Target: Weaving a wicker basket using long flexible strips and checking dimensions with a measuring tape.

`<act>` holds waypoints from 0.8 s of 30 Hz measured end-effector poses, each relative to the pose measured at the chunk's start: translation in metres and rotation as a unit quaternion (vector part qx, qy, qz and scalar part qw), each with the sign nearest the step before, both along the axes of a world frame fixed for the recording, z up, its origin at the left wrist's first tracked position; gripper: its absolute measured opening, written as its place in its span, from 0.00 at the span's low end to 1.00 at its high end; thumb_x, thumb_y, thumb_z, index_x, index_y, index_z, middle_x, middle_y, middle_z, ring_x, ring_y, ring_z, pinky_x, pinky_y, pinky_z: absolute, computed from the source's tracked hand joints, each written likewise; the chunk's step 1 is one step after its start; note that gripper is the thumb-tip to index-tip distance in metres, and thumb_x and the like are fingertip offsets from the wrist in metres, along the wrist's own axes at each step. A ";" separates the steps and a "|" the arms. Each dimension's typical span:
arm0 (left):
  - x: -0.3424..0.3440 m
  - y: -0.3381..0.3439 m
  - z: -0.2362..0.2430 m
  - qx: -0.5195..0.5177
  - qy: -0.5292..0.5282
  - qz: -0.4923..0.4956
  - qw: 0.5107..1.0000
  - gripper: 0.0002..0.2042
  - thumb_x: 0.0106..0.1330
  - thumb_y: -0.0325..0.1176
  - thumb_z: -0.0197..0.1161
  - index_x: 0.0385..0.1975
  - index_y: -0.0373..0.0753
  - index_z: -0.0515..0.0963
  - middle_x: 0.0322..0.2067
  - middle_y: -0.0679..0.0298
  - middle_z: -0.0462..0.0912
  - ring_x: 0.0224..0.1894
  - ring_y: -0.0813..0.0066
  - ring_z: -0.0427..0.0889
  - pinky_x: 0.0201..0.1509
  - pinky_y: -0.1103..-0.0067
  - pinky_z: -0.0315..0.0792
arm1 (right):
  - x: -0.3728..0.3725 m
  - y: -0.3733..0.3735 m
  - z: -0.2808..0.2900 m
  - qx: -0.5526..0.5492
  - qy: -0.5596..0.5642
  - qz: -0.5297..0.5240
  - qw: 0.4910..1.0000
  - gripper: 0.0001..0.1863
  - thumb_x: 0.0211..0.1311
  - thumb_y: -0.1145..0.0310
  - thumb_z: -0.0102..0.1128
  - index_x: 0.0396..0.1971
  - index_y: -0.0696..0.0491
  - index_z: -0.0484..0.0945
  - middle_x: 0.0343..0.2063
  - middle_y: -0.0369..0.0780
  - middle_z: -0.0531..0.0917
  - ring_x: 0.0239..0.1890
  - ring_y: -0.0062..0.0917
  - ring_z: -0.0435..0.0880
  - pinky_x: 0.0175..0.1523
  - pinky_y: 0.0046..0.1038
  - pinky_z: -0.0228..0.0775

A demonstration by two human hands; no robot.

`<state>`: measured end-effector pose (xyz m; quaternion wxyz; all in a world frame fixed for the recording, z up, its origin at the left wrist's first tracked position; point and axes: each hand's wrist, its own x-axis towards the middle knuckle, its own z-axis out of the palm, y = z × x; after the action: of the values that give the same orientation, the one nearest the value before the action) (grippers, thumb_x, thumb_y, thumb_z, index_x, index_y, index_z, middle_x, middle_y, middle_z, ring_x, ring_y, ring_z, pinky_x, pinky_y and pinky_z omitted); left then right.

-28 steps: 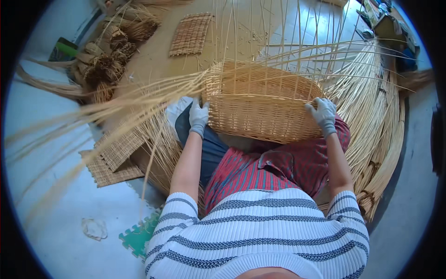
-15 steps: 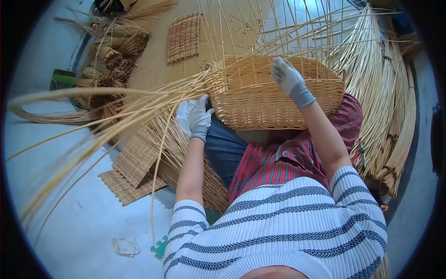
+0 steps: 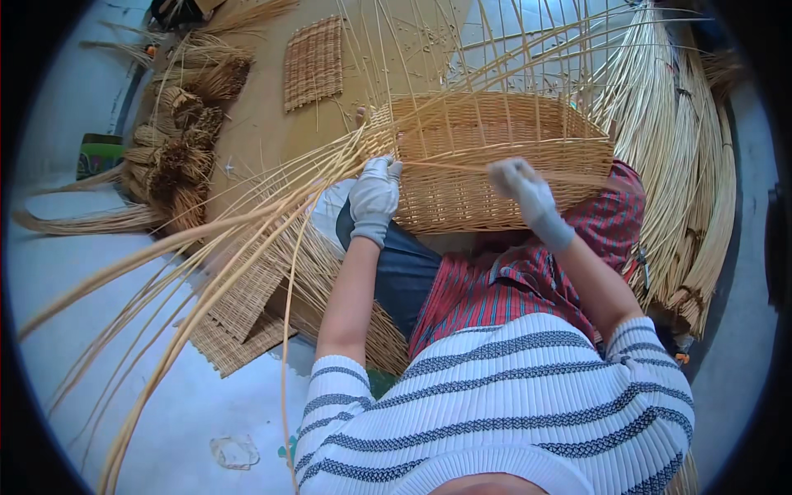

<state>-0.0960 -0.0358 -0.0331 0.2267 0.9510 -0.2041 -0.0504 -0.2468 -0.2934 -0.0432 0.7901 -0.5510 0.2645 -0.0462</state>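
Observation:
A woven wicker basket (image 3: 487,198) with long upright stakes rests across my lap. My gloved left hand (image 3: 375,186) grips its left corner, where many long loose strands (image 3: 206,227) fan out leftward. My gloved right hand (image 3: 516,181) is blurred in front of the basket wall, fingers curled around a thin strand (image 3: 445,163) that stretches from the left corner.
A small woven panel (image 3: 313,62) lies on the brown floor ahead. Two more panels (image 3: 235,309) lie at my lower left. Dried bundles (image 3: 169,148) line the left side; long pale bundles (image 3: 660,124) line the right. A crumpled pale scrap (image 3: 235,452) is at lower left.
My right hand left the basket's right end, rose, then came lower, now drawing a strand across the front. My left hand moved rightward and up onto the left corner.

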 end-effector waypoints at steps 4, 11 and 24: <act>0.015 -0.011 0.005 0.043 0.102 -0.002 0.994 0.25 0.71 0.53 0.55 0.50 0.35 0.77 0.50 0.47 0.81 0.52 0.48 0.80 0.58 0.60 0.72 | -0.025 -0.001 -0.024 0.087 0.021 -0.021 0.996 0.22 0.74 0.52 0.54 0.57 0.52 0.77 0.43 0.37 0.84 0.42 0.23 0.85 0.41 0.27 0.77; 0.036 -0.034 -0.021 -0.207 0.372 0.123 0.896 0.18 0.67 0.37 0.67 0.47 0.31 0.74 0.38 0.56 0.83 0.29 0.67 0.87 0.27 0.74 0.84 | 0.006 -0.012 -0.020 0.173 0.190 -0.038 0.966 0.30 0.76 0.44 0.44 0.51 0.58 0.79 0.40 0.43 0.87 0.35 0.26 0.86 0.29 0.23 0.73; 0.018 -0.024 -0.047 -0.319 0.336 0.136 0.876 0.13 0.63 0.29 0.71 0.39 0.35 0.73 0.31 0.60 0.81 0.27 0.71 0.85 0.29 0.74 0.84 | 0.296 0.021 0.006 0.046 -0.328 0.047 0.942 0.11 0.71 0.79 0.54 0.50 0.52 0.71 0.35 0.40 0.84 0.40 0.29 0.87 0.50 0.29 0.79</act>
<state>-0.0780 -0.0601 -0.0797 0.5774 0.7713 0.0103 -0.2675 0.0489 -0.2723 -0.0376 0.8591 -0.4799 -0.0336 -0.1747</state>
